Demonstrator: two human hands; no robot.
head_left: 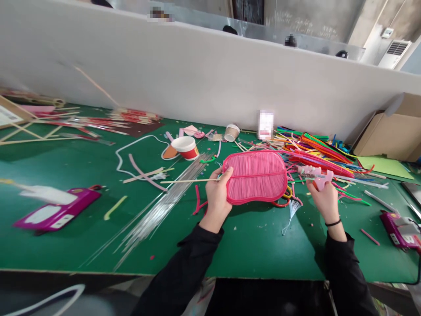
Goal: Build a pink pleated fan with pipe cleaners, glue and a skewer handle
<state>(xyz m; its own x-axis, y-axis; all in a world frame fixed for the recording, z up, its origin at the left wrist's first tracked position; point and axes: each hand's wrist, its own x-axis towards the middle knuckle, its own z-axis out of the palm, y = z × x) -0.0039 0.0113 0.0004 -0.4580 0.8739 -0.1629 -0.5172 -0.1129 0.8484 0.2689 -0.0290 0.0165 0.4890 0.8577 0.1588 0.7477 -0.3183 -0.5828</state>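
My left hand (217,195) is closed on the left edge of a pink pleated fan (256,177), held flat just above the green table (263,245). A thin wooden stick (190,180) pokes out leftward from the fan at my fingers. My right hand (324,197) grips a pink glue gun (315,174), its nozzle pointing left toward the fan's right edge. A small white tassel (289,219) lies on the table below the fan.
A heap of coloured pipe cleaners (315,151) lies behind the fan. Paper cups (186,147) and a bundle of thin wires (164,202) are to the left. Magenta boxes (55,210) sit at both sides. A cardboard box (388,136) stands far right, a white partition behind.
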